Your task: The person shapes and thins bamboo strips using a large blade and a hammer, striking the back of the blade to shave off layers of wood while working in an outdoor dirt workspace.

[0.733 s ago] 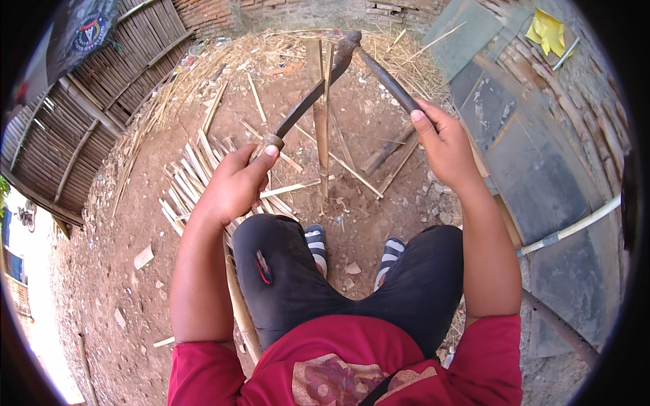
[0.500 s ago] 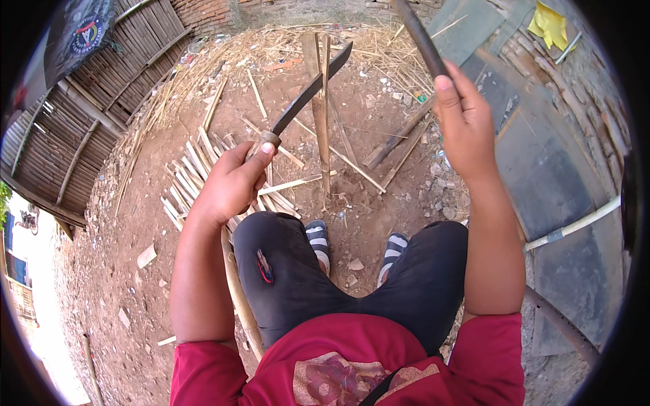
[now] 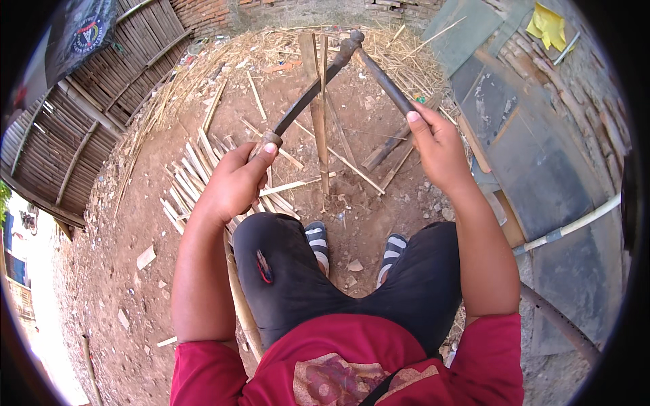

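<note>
My left hand (image 3: 233,177) is closed around the grip of a machete (image 3: 296,108), its dark blade slanting up and to the right. The blade sits in a split at the upper part of an upright bamboo piece (image 3: 319,135), which stands on the dirt in front of my feet. In my right hand (image 3: 441,150) is the dark handle of a hammer (image 3: 387,82). The hammer's head is at the far end of the blade, seemingly touching it.
Cut bamboo strips (image 3: 186,186) lie left of my knees. Loose sticks (image 3: 396,145) and straw (image 3: 399,57) are scattered ahead. Dark flat panels (image 3: 542,169) lie on the right. A bamboo pole (image 3: 245,308) runs beside my left thigh, and a bamboo wall (image 3: 88,128) stands at left.
My right hand has come down and inward, bringing the hammer's head from out of view to the blade's tip. My left hand and the machete have barely moved.
</note>
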Motion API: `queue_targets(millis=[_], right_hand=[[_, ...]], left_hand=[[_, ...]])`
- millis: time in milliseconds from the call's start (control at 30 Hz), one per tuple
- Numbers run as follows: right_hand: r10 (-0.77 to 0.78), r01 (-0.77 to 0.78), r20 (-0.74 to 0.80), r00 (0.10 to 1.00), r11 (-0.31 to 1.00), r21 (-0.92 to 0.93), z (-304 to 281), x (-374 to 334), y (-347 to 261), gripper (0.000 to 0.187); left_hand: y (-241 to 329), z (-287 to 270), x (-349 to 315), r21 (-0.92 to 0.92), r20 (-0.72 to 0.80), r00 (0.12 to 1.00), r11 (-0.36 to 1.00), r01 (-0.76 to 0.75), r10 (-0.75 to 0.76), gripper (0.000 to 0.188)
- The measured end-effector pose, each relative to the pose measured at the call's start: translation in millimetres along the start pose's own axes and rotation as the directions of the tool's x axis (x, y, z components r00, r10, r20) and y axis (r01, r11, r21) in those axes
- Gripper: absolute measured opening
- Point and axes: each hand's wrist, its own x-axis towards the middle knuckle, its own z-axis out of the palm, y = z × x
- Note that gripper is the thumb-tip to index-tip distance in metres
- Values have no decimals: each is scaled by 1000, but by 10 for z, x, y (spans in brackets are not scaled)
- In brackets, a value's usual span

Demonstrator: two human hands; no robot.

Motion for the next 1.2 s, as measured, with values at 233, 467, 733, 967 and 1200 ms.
queue_targets(millis=[233, 467, 733, 967, 1200], right_hand=[[-137, 170, -150, 979, 956, 237, -73, 27, -457, 43], [20, -17, -18, 1000, 989, 148, -44, 13, -283, 45], [52, -53, 42, 998, 998, 33, 118, 55, -9, 44], [-4, 45, -169, 986, 971, 234, -112, 96, -376, 46], [28, -27, -26, 999, 999, 37, -17, 17, 22, 42]], left_hand=[[-87, -38, -28, -15, -13, 1000, 1000, 5, -5, 48], [-28, -26, -33, 0, -7, 1000, 1000, 16, -16, 49], [-54, 2, -29, 17, 2, 999, 999, 32, -32, 49], [-156, 68, 7, 7, -5, 999, 999, 41, -41, 49], [-160, 92, 103, -51, -8, 1000, 998, 28, -28, 48]])
